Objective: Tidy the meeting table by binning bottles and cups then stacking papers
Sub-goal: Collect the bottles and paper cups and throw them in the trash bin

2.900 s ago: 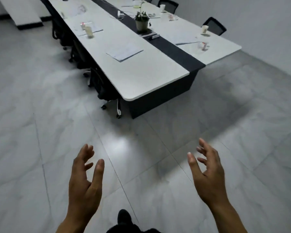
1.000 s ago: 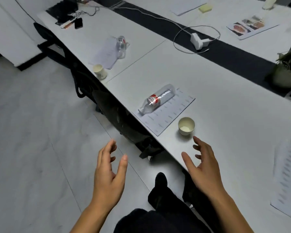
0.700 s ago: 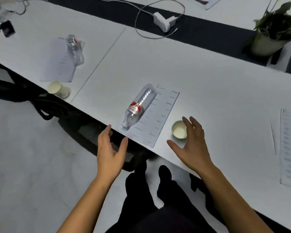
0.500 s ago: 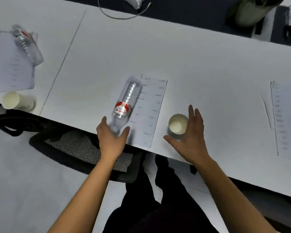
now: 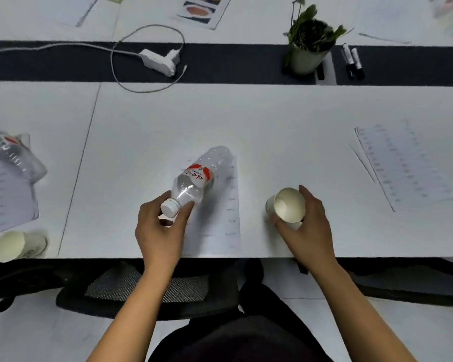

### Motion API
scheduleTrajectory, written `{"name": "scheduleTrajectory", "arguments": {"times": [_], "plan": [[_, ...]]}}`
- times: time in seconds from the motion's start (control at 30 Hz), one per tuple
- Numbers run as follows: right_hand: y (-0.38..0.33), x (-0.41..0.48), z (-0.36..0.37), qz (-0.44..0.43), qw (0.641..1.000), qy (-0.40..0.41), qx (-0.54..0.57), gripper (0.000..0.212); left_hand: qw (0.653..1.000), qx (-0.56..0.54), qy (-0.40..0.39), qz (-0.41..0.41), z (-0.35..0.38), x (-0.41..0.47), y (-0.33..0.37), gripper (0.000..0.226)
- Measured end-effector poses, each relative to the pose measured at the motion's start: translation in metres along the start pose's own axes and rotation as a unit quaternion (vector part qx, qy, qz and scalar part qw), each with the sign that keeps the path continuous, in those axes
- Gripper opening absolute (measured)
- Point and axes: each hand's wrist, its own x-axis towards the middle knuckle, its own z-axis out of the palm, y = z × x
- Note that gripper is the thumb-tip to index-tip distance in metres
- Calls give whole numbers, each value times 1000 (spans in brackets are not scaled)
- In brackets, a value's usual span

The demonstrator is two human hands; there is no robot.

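Tabletop fills your view, white with a dark strip along the far side. A printed sheet lies at the near edge before you, and a second sheet lies well to its right. Your left hand has its grip clamped on the neck of the clear bottle, which is tilted over the near sheet, white cap toward you. Your right hand has its grip curled round the paper cup, tipped mouth-up toward you, just right of that sheet. Far left lie a crushed bottle and another cup.
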Motion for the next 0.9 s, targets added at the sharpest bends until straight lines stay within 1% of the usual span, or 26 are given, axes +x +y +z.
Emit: {"name": "scheduleTrajectory", "arguments": {"times": [0.07,0.13,0.2,0.27,0.3,0.43,0.57,0.7,0.77,0.9], "plan": [[3,-16,-20,13,998,61,29,85,998,-59,-13,33,5,-5,25,35],[11,-36,-37,32,990,123,55,85,990,-125,-55,38,19,-11,50,30],[29,-62,-58,59,977,190,80,84,975,-174,-132,40,41,-23,79,22],[49,-91,-81,81,961,244,104,83,958,-191,-200,67,64,-42,108,14],[57,-104,-90,90,953,267,112,83,950,-198,-226,80,72,-51,120,14],[100,-162,-137,123,902,392,133,78,909,-209,-338,123,116,-110,162,17],[159,-216,-178,162,844,490,147,78,868,-209,-418,171,158,-185,187,18],[231,-257,-226,192,799,544,171,78,841,-199,-456,214,206,-273,210,31],[272,-275,-261,198,790,552,177,77,838,-193,-461,220,232,-321,222,32],[338,-289,-332,193,784,563,174,78,826,-192,-474,238,285,-404,246,36]]}}
